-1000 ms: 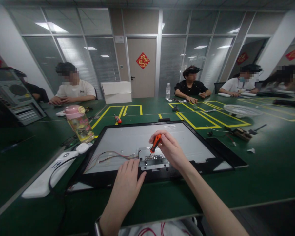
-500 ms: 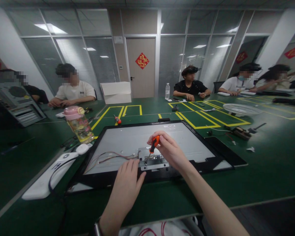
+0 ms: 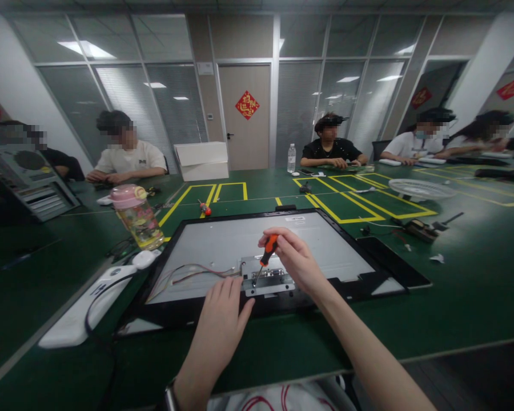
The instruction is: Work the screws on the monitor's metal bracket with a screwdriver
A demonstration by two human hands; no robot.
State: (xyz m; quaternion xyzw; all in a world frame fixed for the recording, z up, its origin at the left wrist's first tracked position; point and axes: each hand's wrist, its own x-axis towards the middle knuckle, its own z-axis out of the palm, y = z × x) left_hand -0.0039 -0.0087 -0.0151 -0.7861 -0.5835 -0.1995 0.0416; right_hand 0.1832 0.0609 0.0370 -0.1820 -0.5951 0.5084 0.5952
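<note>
A monitor panel [image 3: 223, 242] lies face down on the green table, its grey metal back up, inside a black frame. Near its front edge sits a small metal circuit-board bracket [image 3: 269, 281]. My right hand [image 3: 297, 260] is closed round an orange-and-black screwdriver [image 3: 266, 255], whose tip rests on the bracket's left end. My left hand [image 3: 223, 319] lies flat with fingers stretched out on the panel's front edge, just left of the bracket. Thin coloured wires [image 3: 192, 270] run from the bracket to the left.
A pink-lidded drink bottle [image 3: 136, 216] stands left of the panel, beside a white power strip [image 3: 83, 305] with a black cable. A small red screwdriver [image 3: 204, 208], loose parts [image 3: 417, 229] and a fan grille [image 3: 420, 188] lie farther off. Several people sit along the far side.
My hands have hardly moved; the screwdriver stays on the bracket. The people at the far side have shifted their arms slightly.
</note>
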